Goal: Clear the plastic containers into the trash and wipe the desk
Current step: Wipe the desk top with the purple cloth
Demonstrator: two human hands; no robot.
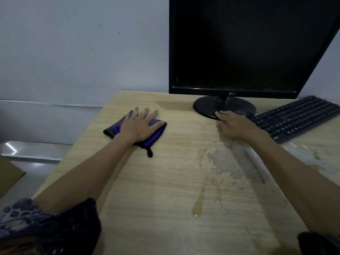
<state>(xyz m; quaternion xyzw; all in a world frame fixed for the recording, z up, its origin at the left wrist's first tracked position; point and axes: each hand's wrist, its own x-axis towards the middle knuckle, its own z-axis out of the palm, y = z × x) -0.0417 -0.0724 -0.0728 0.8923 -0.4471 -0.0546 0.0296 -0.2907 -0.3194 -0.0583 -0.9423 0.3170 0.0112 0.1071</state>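
left hand lay flat, fingers straight and spread, pressing the cloth onto the desk near its far left corner; palm-down so the whole cloth bore on the wood, which suits wiping. cloth was grey with purple and black trim, folded, a black loop trailing toward the near edge. right hand sat at the near rim of the monitor base, thumb on the base edge, fingers loosely bent beside it; likely steadying or about to shift the monitor so the cloth could reach under, but a real grip couldn't be told. keyboard lay angled near the far right corner, just beside that hand. no plastic containers in view, no trash either, so the clearing part looked done, judged only from this. wiping looked unfinished: a pale crusty stain mid desk and a yellowish drip toward the near edge sat well apart from the cloth. patterned sleeve at the near left.
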